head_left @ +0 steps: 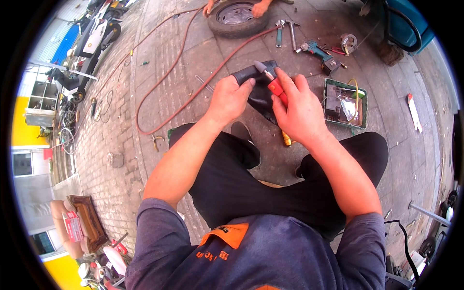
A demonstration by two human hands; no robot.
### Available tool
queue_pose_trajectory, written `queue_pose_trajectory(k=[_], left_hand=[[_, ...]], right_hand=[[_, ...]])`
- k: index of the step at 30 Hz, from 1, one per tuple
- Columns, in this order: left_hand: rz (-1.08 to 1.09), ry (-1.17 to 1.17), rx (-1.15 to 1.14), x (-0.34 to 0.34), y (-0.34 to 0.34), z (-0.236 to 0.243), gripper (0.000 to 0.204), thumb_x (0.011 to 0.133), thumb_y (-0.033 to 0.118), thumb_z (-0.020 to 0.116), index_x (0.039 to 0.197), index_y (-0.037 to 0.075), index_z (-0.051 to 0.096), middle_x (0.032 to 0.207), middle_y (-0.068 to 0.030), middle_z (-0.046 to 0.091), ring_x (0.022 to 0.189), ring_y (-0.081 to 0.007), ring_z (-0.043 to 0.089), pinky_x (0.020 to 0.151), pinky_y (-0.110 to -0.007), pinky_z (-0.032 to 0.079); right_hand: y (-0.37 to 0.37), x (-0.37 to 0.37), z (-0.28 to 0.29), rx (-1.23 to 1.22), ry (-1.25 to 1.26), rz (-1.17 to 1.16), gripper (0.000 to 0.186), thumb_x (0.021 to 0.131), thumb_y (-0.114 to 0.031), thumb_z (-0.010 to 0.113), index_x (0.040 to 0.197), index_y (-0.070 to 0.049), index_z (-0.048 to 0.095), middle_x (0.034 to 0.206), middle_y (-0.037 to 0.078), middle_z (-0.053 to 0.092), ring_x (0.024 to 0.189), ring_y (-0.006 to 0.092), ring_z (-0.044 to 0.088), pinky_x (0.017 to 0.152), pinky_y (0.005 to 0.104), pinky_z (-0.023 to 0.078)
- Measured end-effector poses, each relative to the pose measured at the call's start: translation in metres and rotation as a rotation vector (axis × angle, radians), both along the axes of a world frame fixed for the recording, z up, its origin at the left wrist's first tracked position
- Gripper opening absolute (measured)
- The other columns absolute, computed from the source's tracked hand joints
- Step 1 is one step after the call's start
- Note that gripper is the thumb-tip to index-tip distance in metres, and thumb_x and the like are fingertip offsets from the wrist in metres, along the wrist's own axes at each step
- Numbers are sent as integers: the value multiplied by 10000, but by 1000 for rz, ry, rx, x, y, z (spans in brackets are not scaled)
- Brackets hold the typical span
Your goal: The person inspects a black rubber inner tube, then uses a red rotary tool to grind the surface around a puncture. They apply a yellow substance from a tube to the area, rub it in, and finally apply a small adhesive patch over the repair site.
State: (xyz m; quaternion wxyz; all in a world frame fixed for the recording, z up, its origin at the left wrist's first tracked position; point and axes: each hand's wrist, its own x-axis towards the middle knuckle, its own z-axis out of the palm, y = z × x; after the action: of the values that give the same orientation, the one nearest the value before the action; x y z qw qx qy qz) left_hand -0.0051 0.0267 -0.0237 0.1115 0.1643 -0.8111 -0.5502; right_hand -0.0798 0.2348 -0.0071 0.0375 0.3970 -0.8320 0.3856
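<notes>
A black rubber inner tube (262,100) hangs between my knees. My left hand (229,100) pinches its folded edge, thumb on top. In my right hand (303,115) is a red handheld grinder (277,90), gripped with the index finger stretched along its body. Its grey cone-shaped grinding bit (260,66) lies over the tube's upper part; whether it touches the rubber I cannot tell. Below my right hand a yellow piece (287,139) shows, partly hidden.
At the far side another person's hands (261,8) hold a wheel with a tyre (237,30). A red hose (166,126) loops across the paving. Beyond my right hand lie an adjustable wrench (279,35), a hammer (292,36), a cordless impact wrench (316,52) and a green crate (363,123).
</notes>
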Motion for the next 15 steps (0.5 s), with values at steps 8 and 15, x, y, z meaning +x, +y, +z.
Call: queue_pose_trajectory(k=[8, 15], left_hand=[[11, -23, -13, -2, -7, -11, 217, 1051, 163, 633, 1179, 65, 779, 916, -111, 778, 844, -187, 718, 821, -367, 562], [-16, -24, -41, 0, -4, -4, 244, 1042, 111, 609, 1214, 47, 771, 1002, -92, 782, 913, -168, 726, 820, -338, 556]], right_hand=[[-2, 8, 4, -19, 35, 65, 596, 933, -167, 738, 1501, -80, 579, 1141, 196, 600, 923, 412, 713, 770, 503, 606], [-1, 9, 3, -21, 54, 63, 575, 926, -148, 744, 1477, -76, 595, 1133, 195, 603, 941, 405, 713, 765, 495, 608]])
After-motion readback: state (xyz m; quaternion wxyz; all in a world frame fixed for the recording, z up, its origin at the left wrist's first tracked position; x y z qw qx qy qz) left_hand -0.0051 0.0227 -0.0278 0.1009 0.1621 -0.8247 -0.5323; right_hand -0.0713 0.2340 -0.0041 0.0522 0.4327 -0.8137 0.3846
